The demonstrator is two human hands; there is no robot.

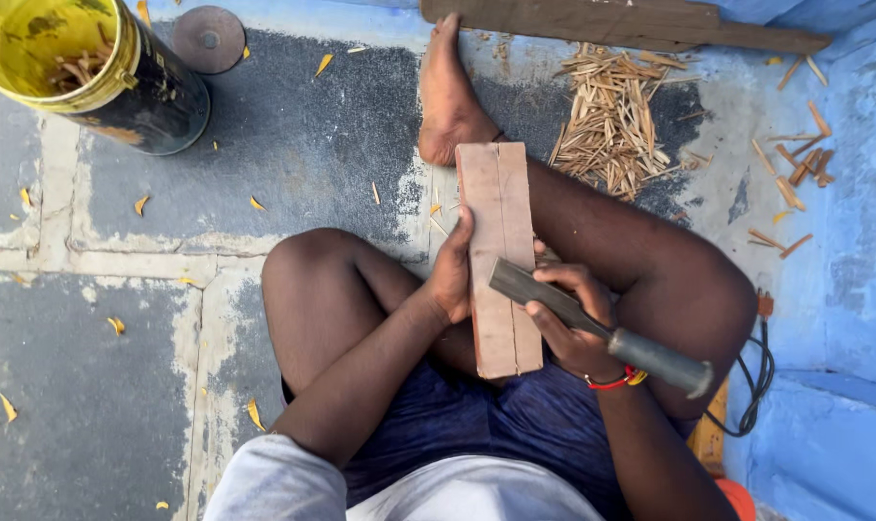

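I sit cross-legged on the floor with a flat reddish wooden block (497, 203) resting lengthwise over my legs. My left hand (452, 275) grips the block's left edge, thumb on top. My right hand (571, 323) is closed around a heavy dark blade with a thick grey handle (650, 357). The blade (529, 287) lies slantwise across the block's right side, touching its face. A red and yellow thread band circles my right wrist. My bare foot (447, 92) lies just beyond the block's far end.
A pile of thin split wooden sticks (611, 121) lies at the upper right, with thicker offcuts (795, 174) beside the blue wall. A yellow-lined black bucket (100, 72) holding sticks stands upper left, a round lid (208, 39) beside it. A plank (611, 21) lies along the top. A black cable (758, 371) lies at right.
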